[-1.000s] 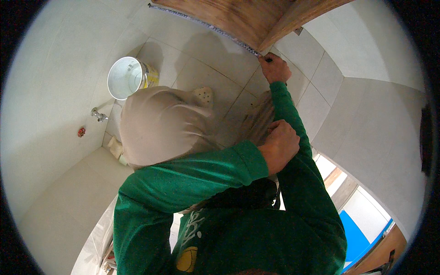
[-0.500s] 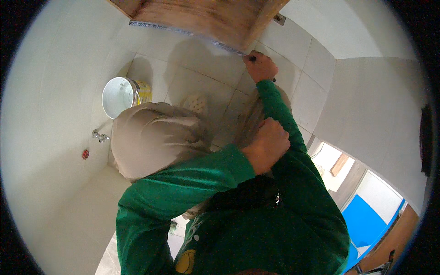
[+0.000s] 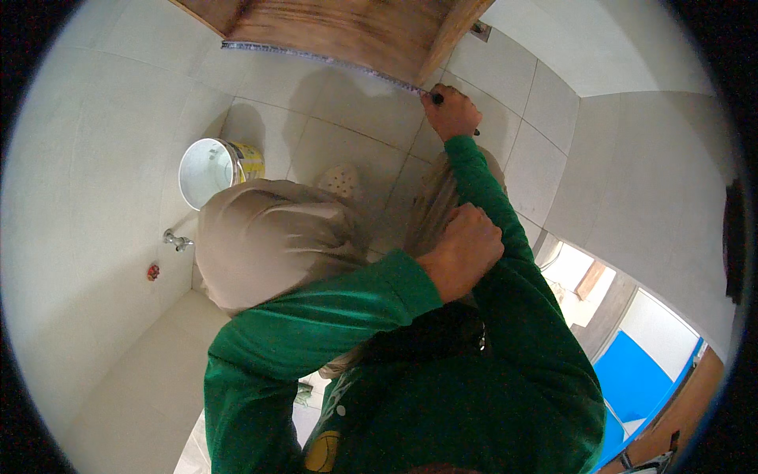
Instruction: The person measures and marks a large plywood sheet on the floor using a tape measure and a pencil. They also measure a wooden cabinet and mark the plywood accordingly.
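Observation:
My right hand point(image 3: 452, 112) is closed round a small dark object point(image 3: 437, 98), too small to identify, at the right end of a narrow, speckled, tape-like strip point(image 3: 316, 57). The strip runs along the lower edge of a brown wooden panel point(image 3: 347, 24). Nearer me, my left hand point(image 3: 466, 245) is curled closed against the inner side of my right forearm, over my beige-trousered legs point(image 3: 268, 229); whatever its fingers hold is hidden. A pale clog point(image 3: 338, 180) shows below the panel on the tiled floor.
A white-and-yellow bucket point(image 3: 207, 172) stands by the left wall. Below it, a metal tap point(image 3: 175, 239) and a red fitting point(image 3: 153, 272) project from that wall. Grey tiled walls point(image 3: 624, 182) enclose me. A bright opening with a blue panel point(image 3: 624, 371) lies at lower right.
The view has shifted, so the panel, bucket and tap sit lower or further left in the picture. Both hands appear slightly further left, their closed grips unchanged.

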A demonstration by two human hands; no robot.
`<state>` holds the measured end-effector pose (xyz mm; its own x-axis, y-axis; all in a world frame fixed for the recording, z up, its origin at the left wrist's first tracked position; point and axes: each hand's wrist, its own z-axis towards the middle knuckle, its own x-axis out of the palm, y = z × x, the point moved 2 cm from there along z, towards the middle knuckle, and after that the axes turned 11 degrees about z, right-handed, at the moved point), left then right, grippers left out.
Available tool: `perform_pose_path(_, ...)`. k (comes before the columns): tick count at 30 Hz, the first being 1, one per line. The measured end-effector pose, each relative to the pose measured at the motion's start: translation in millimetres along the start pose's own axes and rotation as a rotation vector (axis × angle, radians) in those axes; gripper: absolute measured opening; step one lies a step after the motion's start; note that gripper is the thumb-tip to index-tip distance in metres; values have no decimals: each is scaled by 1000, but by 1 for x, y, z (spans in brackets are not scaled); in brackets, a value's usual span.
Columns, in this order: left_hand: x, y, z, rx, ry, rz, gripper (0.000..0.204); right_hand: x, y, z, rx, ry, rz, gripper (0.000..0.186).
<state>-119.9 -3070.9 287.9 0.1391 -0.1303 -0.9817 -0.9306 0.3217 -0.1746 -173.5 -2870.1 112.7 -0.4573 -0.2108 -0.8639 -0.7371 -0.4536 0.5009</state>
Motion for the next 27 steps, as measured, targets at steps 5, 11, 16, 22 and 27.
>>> perform_pose_path(5,0,-3,2,-3,-26,47,13,7,-9,1,-24,-46,6,30)
perform_pose_path(11,-1,-3,1,13,22,63,13,12,-8,-1,-103,-95,-21,28)
perform_pose_path(16,1,-2,2,21,53,9,13,15,-10,0,-69,-55,-46,30)
perform_pose_path(22,8,-3,6,-3,5,16,13,11,-10,1,-41,-13,-23,32)
perform_pose_path(27,16,-2,9,1,-13,-25,12,6,-2,0,-60,30,21,34)
